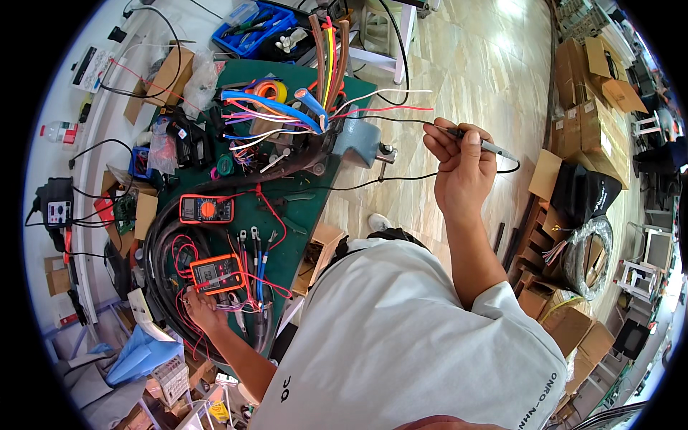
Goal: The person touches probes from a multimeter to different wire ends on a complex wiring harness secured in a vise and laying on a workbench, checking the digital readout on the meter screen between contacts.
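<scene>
My right hand [462, 161] is raised right of the bench, its fingers closed round a black and grey test probe [494, 149]. A thin black wire [398, 119] runs from the cable's fanned end to these fingers. That thick black cable [294, 159] splays blue, brown, yellow, red and white cores beside a grey-blue vise [358, 140]. My left hand [204, 312] is low beside an orange multimeter [217, 274], fingers curled on what looks like a red test probe [222, 278] lying across the meter. Lugged cable ends [256, 247] lie right of this meter.
A second multimeter [206, 208] lies above the first on the green bench mat [301, 211]. Coiled black cable [154, 251] rings the meters. Blue tool bins [261, 32] stand at the far edge. Cardboard boxes [584, 136] line the right side beyond the tiled floor [473, 57].
</scene>
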The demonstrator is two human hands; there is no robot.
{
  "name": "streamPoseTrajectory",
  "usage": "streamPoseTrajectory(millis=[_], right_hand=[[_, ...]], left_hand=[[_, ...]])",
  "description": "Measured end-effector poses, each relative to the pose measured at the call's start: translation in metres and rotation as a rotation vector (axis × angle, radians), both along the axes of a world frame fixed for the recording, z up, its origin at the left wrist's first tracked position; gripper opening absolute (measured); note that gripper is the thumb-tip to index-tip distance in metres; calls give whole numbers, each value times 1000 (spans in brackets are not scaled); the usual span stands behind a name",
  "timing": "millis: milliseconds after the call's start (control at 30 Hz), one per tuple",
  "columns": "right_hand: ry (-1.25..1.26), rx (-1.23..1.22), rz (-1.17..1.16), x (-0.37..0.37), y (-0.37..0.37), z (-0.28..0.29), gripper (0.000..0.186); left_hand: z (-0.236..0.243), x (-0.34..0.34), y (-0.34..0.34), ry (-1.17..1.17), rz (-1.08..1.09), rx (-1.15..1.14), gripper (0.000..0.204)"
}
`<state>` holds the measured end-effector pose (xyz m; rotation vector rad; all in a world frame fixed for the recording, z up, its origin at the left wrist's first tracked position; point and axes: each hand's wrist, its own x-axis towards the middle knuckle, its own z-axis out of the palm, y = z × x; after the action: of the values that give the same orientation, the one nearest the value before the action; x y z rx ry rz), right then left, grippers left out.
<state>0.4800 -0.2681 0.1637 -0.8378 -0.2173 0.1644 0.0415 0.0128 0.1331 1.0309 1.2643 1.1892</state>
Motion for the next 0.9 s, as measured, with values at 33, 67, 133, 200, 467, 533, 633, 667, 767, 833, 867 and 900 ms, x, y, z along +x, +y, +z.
streamPoseTrajectory(millis=[33,67,133,200,467,533,633,667,767,833,867,900], right_hand=[[0,1,1,0,0,0,19],[0,2,3,0,0,0,19],[0,-2,1,0,0,0,19],[-6,-8,-3,1,0,0,19],[-25,-65,-17,2,4,4,20],[-1,-130,-96,0,3,6,21],[-44,-285,-307,0,-1,-2,35],[-117,-341,-396,-5,-8,-1,33],[-455,35,-162,-42,-7,6,25],[-543,-130,131,-79,16,16,20],[-595,-165,359,-95,28,19,20],[-505,-257,620,-110,40,15,23]], left_hand=[[0,0,0,-1,11,-3,19],[0,-1,0,-3,0,-1,19],[-2,-4,1,-8,-21,3,19],[-3,-2,1,-20,-17,0,18],[-3,4,1,-92,-26,24,17],[-6,-1,2,-153,-3,2,14],[-14,-23,1,-97,6,9,5],[-12,-17,0,-81,4,12,4],[-9,-8,1,-116,-1,4,10],[-8,-7,-2,-157,-38,3,14],[-4,-1,-5,-112,-5,-14,17],[-3,3,-6,-117,-3,-2,17]])
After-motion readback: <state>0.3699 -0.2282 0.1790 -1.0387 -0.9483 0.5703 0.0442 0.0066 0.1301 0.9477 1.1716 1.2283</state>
